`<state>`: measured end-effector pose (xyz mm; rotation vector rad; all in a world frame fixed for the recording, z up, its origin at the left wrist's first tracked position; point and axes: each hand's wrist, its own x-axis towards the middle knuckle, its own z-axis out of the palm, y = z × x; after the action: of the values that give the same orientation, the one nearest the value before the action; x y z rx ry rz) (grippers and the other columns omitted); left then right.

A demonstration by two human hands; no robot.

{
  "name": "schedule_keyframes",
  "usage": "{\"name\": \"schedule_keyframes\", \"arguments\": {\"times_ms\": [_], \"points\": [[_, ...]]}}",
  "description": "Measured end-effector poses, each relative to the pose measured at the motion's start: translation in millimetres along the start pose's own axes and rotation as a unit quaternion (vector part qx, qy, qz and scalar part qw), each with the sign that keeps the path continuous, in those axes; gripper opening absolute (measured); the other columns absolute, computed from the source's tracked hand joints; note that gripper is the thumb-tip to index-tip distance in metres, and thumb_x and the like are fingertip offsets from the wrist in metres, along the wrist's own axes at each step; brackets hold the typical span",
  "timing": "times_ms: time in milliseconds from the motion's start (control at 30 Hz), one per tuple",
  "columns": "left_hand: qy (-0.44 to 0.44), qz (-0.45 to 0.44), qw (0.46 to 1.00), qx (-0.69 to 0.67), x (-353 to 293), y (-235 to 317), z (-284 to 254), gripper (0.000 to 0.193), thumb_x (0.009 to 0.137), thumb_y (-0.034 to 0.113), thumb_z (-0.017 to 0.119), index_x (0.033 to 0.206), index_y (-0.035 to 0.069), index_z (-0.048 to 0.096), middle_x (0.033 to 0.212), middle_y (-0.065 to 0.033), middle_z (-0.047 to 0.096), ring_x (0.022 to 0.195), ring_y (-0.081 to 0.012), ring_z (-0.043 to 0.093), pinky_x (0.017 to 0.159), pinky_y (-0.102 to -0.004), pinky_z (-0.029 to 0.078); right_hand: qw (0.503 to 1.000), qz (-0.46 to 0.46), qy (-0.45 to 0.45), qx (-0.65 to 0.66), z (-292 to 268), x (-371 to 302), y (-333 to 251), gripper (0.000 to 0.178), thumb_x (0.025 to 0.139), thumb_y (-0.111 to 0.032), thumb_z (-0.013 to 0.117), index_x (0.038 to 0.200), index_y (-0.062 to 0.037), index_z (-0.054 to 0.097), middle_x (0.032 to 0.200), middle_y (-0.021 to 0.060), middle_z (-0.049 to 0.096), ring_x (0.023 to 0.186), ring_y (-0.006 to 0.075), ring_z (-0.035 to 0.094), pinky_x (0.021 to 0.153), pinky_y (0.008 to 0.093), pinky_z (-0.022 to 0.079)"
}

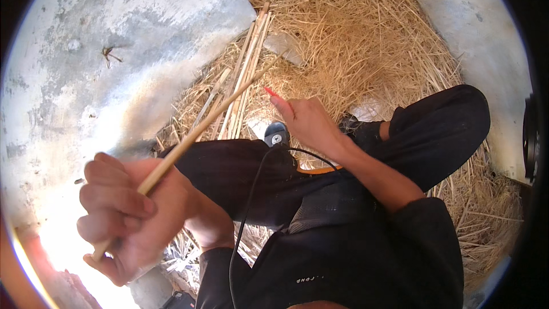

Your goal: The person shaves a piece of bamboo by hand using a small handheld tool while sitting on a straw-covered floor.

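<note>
My left hand (134, 212), at the lower left, is closed around the thick end of a long thin wooden stick (211, 115). The stick slants up to the right and tapers toward the bundle of wooden strips (245, 88) lying on the straw. My right hand (311, 123) is near the middle, above my crossed legs, with its fingers closed. A slim red object (269, 91) sticks out past its thumb; its kind cannot be made out, and the rest is hidden by the hand. The right hand is apart from the stick.
Dry straw (354, 34) covers the floor around my legs (434, 137). A pale, weathered wall (131, 34) rises at the left and another (492, 57) at the right. A black cable (251, 209) hangs across my lap. A round black object (530, 137) is at the right edge.
</note>
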<state>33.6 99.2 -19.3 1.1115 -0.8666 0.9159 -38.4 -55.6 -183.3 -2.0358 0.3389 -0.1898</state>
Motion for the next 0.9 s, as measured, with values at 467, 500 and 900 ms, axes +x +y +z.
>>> {"name": "schedule_keyframes", "arguments": {"times_ms": [467,500,900], "points": [[0.051,-0.053,0.997,-0.004,3,-11,-7,0.032,0.075,0.021,0.038,0.050,0.018,0.020,0.046,0.0036,0.017,0.044,-0.0069,0.014,0.045,-0.0240,0.011,0.990,-0.077,0.080,-0.083,17,12,13,0.035,0.096,-0.029,0.041,0.093,0.0004,0.060,0.048,0.0140,0.051,0.045,0.0278,0.056,0.039,0.0395,0.041],[0.068,-0.058,0.996,0.001,2,-14,-6,0.032,0.075,0.019,0.039,0.050,0.018,0.019,0.047,0.0037,0.017,0.045,-0.0069,0.014,0.045,-0.0239,0.012,0.998,-0.050,0.026,-0.012,6,4,-19,0.042,0.096,-0.033,0.041,0.081,0.0005,0.060,0.046,0.0167,0.049,0.046,0.0306,0.057,0.042,0.0421,0.040],[0.063,-0.068,0.995,-0.021,1,-6,-10,0.040,0.082,0.038,0.033,0.050,0.016,0.024,0.040,0.0012,0.024,0.041,-0.0076,0.014,0.044,-0.0240,0.015,0.995,0.056,-0.075,0.043,-5,9,-25,0.048,0.096,-0.036,0.038,0.079,0.0024,0.062,0.056,0.0190,0.056,0.051,0.0369,0.057,0.047,0.0470,0.042]]}}
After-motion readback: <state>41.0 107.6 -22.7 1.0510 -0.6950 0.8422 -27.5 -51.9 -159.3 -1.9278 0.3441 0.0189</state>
